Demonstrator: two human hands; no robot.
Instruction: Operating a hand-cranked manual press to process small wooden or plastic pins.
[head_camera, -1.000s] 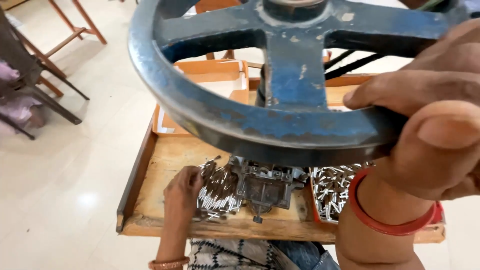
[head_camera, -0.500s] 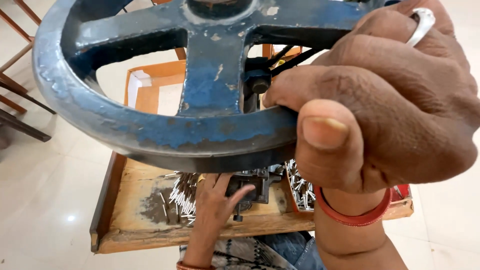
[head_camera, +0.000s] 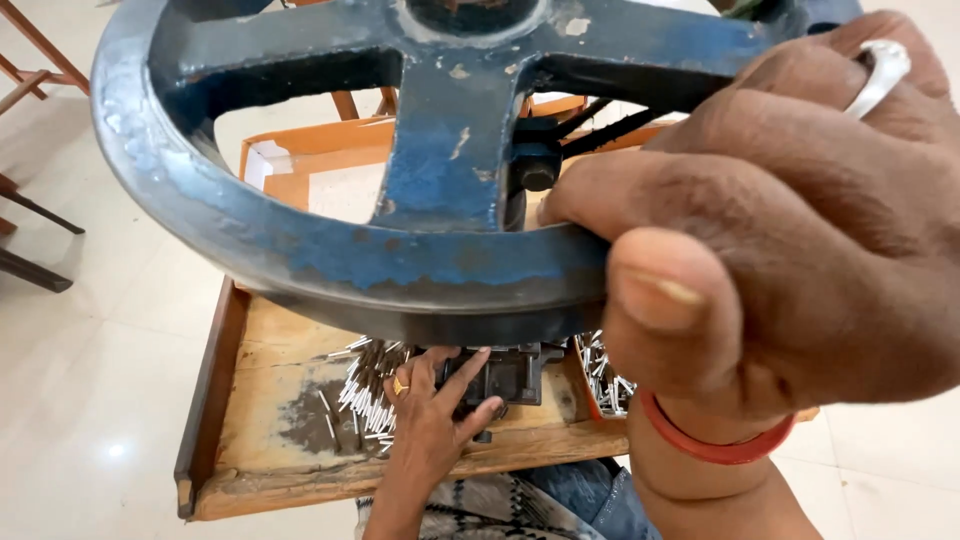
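Observation:
A big blue iron handwheel (head_camera: 330, 250) fills the upper view. My right hand (head_camera: 780, 250), with a silver ring and a red bangle at the wrist, grips its rim at the right. Far below, my left hand (head_camera: 430, 425), wearing a gold ring, rests at the dark metal press die (head_camera: 505, 375), fingers spread and touching it. A heap of small silvery metal pins (head_camera: 362, 395) lies just left of that hand on the wooden tray (head_camera: 270, 440). More silvery pieces (head_camera: 600, 375) lie right of the die.
A second orange-rimmed wooden tray (head_camera: 300, 150) sits behind the wheel. Dark wooden stool legs (head_camera: 40, 240) stand at the left on the pale tiled floor (head_camera: 100, 380). Checked cloth and blue fabric over my lap (head_camera: 500, 505) show at the bottom.
My right hand has swung the wheel rim round toward the camera and now looms larger. My left hand has shifted right from the pin heap onto the die.

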